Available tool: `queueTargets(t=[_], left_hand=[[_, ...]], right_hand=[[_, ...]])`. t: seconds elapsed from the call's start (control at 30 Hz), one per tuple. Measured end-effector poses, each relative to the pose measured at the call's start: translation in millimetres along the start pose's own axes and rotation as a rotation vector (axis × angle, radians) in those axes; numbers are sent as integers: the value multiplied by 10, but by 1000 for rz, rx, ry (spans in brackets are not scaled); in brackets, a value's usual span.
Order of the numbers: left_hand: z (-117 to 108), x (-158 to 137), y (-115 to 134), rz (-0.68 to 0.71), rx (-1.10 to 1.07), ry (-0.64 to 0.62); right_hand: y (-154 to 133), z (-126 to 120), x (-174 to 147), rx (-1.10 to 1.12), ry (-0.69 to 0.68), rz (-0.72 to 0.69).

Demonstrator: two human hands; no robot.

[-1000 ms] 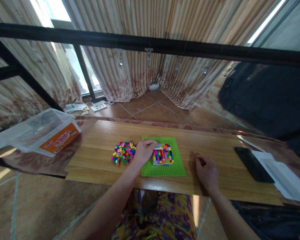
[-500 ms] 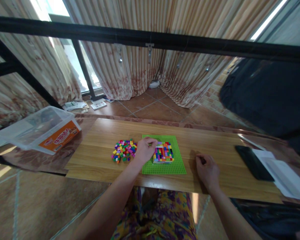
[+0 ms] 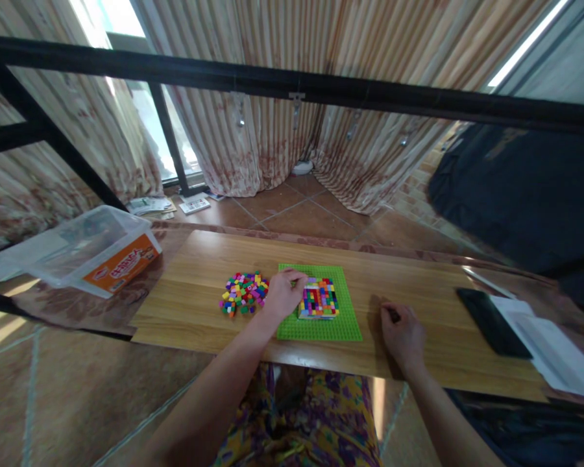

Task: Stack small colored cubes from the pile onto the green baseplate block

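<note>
A block of many-coloured toy bricks (image 3: 320, 299) stands on the green baseplate (image 3: 348, 324). At its upper left corner is my left hand (image 3: 285, 295), thumb and fingers pinched together; whatever they grip is too small or hidden to make out. Loose coloured bricks (image 3: 243, 293) lie in a pile left of the plate, partly behind that hand. My right hand (image 3: 403, 332) rests on the table to the right of the plate, apart from it. Its fingers are curled in, and what they may hold is hidden.
The wooden table (image 3: 185, 279) bears a dark phone-like slab (image 3: 494, 322) and a white tray-like piece (image 3: 552, 344) at its right end. Off the left end sits a clear plastic bin (image 3: 119, 256) with an orange label. A black metal bar (image 3: 267, 81) crosses in front of curtains.
The whole view has shifted slightly. My left hand stays at the same corner of the brick block, and my right hand keeps its place on the table.
</note>
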State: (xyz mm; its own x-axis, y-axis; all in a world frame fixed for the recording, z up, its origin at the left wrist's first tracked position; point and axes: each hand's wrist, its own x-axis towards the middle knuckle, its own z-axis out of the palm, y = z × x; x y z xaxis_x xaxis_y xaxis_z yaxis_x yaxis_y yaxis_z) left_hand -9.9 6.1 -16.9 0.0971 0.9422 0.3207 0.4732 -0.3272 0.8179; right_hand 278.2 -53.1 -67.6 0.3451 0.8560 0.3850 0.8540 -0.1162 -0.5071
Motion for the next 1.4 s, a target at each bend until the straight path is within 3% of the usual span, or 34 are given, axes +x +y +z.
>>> queueTargets(t=[0.17, 0.33, 0.57, 0.7, 0.83, 1.1, 1.4], left_hand=[[-14, -27, 1, -55, 24, -5], [-239, -145, -10, -88, -4, 135], [-815, -726, -272, -206, 42, 230], [-1007, -1050, -358, -187, 168, 234], [-991, -1153, -356, -195, 299, 153], [-811, -1039, -346, -179, 568, 82], [-835, -916, -402, -189, 566, 98]], right_hand=[[30, 4, 5, -19, -20, 3], [57, 8, -4, -24, -25, -1], [85, -14, -8, -81, -47, 16], [85, -28, -2, -98, -66, 37], [80, -41, 0, -104, -78, 53], [72, -48, -3, -105, -72, 18], [78, -37, -5, -90, -45, 4]])
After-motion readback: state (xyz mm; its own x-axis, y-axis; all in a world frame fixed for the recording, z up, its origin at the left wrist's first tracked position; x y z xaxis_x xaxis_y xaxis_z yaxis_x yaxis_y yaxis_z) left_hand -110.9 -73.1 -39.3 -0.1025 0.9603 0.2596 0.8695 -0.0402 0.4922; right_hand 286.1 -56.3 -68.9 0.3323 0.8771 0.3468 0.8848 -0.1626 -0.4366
